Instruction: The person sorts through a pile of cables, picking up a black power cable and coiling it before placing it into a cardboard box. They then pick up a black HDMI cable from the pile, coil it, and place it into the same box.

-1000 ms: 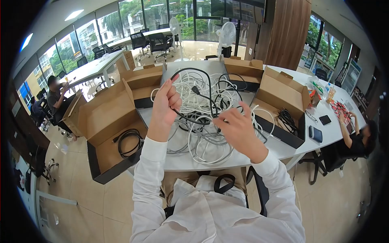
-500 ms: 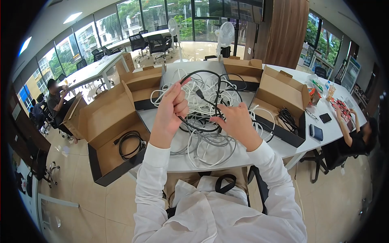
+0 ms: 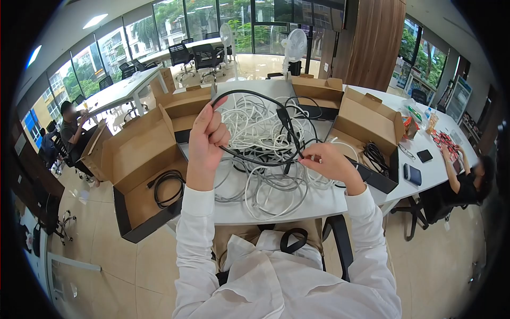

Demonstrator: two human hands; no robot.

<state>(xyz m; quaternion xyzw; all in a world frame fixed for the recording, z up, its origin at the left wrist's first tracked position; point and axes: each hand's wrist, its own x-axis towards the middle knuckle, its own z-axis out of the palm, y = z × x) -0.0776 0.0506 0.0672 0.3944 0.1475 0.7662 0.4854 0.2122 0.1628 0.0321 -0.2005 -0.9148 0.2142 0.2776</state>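
Note:
My left hand (image 3: 208, 130) is closed round a black cable (image 3: 249, 92), which arcs over in a wide loop toward the right. At the loop's right side, my right hand (image 3: 332, 164) pinches the same black cable between thumb and fingertips. A dark plug (image 3: 283, 118) hangs along that side of the loop. Behind and below lies a tangled heap of white and grey cables (image 3: 260, 130), with some black ones among them, on the white table (image 3: 326, 204).
Open cardboard boxes stand around the heap: a left box (image 3: 139, 207) holding a coiled black cable (image 3: 169, 189), and a right box (image 3: 372, 119) with a black cable bundle (image 3: 376, 155). A wallet (image 3: 412, 174) and phone (image 3: 424, 156) lie farther right. Other people sit left and right.
My left hand has moved left and slightly down with the cable. My right hand has shifted right and closed into a pinch, and the loop between them is wider.

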